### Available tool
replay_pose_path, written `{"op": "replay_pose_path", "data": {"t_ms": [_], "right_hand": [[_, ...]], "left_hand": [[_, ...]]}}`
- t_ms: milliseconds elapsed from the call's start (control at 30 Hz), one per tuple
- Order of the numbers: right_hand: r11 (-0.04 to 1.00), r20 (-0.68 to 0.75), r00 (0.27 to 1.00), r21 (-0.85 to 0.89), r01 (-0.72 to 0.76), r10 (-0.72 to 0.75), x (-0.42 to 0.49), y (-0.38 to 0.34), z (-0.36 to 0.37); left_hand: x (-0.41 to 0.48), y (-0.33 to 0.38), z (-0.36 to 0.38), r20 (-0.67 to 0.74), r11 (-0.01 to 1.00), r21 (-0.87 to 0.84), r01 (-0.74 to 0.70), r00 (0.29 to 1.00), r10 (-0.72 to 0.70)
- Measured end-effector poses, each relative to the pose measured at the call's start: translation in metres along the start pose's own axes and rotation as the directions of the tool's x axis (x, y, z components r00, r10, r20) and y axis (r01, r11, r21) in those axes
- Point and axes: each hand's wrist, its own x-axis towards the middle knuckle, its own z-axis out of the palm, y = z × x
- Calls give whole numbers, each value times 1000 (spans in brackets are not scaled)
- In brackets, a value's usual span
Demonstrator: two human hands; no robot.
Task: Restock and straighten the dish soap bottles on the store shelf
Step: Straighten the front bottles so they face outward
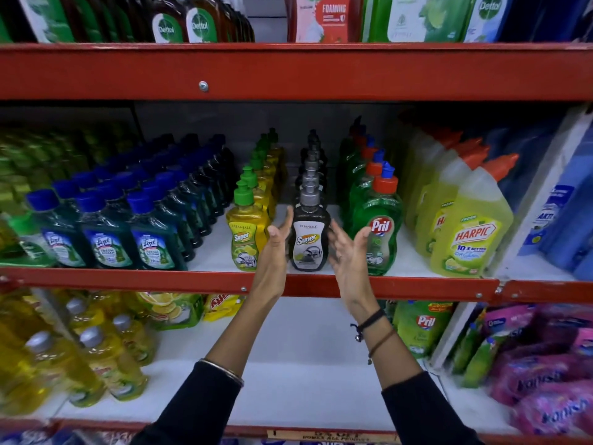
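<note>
My open, empty hands, left hand (278, 244) and right hand (348, 252), flank the front black bottle (308, 242); its row looks straight, neighbouring rows possibly left.

On the middle shelf (417, 284), rows of bottles run front to back. The front soap bottle (308, 242) stands at the edge between the left hand (276, 248) and right hand (348, 252), a Super bottle (245, 242) left, a Pril bottle (378, 239) right, and a Harpic bottle (468, 242) farther right.

Black bottle (308, 242): Patanjali Super
Yellow bottle (246, 240): Patanjali Super
Green bottle (378, 239): Pril
Lime bottle (471, 242): Harpic, 10x better
Brown bottles (183, 24): Dettol
</note>
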Motion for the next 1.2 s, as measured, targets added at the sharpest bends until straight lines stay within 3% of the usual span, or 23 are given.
{"op": "replay_pose_path", "data": {"t_ms": [267, 500, 600, 700, 800, 867, 1033, 1200], "right_hand": [[1000, -30, 1000, -18, 3, -4, 2, 0, -4], [998, -58, 998, -59, 5, -9, 0, -2, -1], [992, -129, 989, -113, 53, -68, -7, 4, 6], [958, -262, 928, -187, 219, -264, -29, 18, 21], [938, -157, 931, -169, 304, -330, -47, 34, 40], [953, -30, 958, -113, 280, -285, -44, 39, 54], [998, 52, 997, -10, 64, -63, -10, 31, 86], [997, 79, 996, 67, -43, 37, 8, 27, 99]], "left_hand": [[-5, 9, -4, 49, 1000, -6, -2, 999, 2], [-7, 6, -5, 34, 994, 107, -15, 999, 11], [-12, 2, -3, -61, 982, 160, -102, 992, 113], [-29, -6, -5, -262, 957, 133, -260, 921, 287], [-39, -10, -20, -451, 931, 132, -341, 815, 363], [-33, -7, -35, -488, 943, 146, -300, 807, 332], [-14, -2, -70, -305, 995, 23, -96, 947, 98], [-14, 0, -83, -161, 997, -7, -82, 984, 80]]}}
